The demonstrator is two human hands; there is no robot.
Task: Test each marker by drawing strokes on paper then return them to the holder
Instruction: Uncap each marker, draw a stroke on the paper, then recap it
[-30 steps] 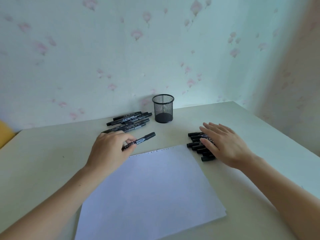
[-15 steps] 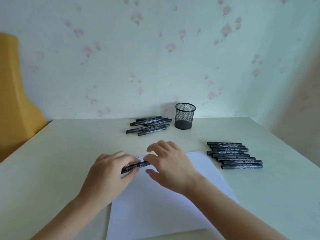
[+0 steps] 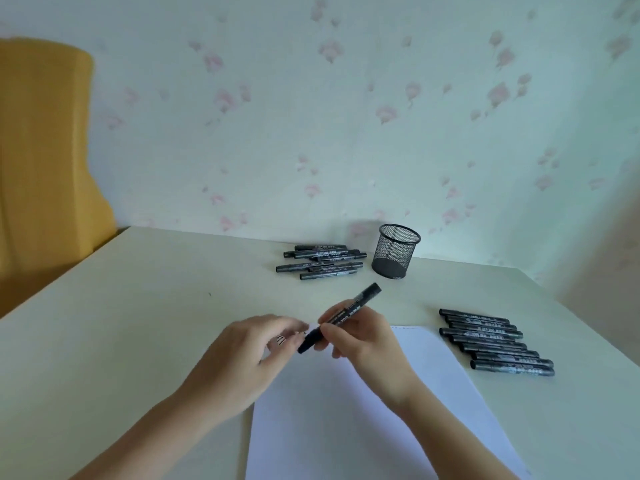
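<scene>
The left hand hovers over the paper's upper left corner with fingers loosely curled; a small object sits at its blurred fingertips, though what it is cannot be told. Just to its right, the right hand pinches a black marker between thumb and fingers, tilted with its lower end toward the left hand. Beyond the hands, loose markers lie beside the mesh holder, and a row of markers lies right of the right hand.

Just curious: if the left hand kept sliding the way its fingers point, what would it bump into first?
Probably the marker held by the right hand: the left hand points right toward its lower end, nearly touching. Depth is unclear.
</scene>
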